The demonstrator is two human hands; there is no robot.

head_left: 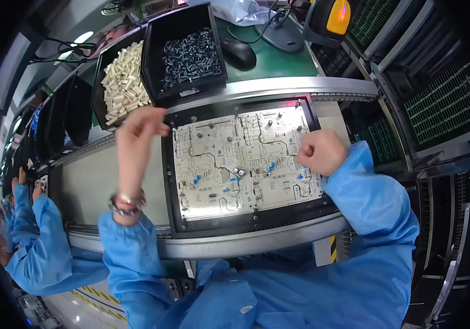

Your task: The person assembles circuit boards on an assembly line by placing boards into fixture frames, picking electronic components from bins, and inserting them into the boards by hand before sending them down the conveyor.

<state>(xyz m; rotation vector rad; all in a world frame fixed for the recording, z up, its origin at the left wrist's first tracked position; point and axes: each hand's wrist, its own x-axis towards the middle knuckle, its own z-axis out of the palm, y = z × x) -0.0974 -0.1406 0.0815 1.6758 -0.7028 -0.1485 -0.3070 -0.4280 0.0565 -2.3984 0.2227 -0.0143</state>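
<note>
A pair of white circuit boards (213, 186) lies side by side in a black frame (213, 223), with small blue, black and silver parts standing on them. My left hand (141, 125), slightly blurred, hangs by the frame's upper left corner, close to the bin of cream-white parts. Its fingers are curled together, and what they hold, if anything, cannot be made out. Over the right edge of the right board, my right hand (325, 152) is closed like a fist. Its curled fingers hide whatever may be inside.
Behind the rail stand a black bin of cream-white small parts (124, 82) and a black bin of dark small parts (191, 59). A mouse (239, 54) and a yellow-black scanner (331, 21) are at the back. Racks (437, 115) of boards flank the right. A co-worker's blue sleeve (49, 236) is at left.
</note>
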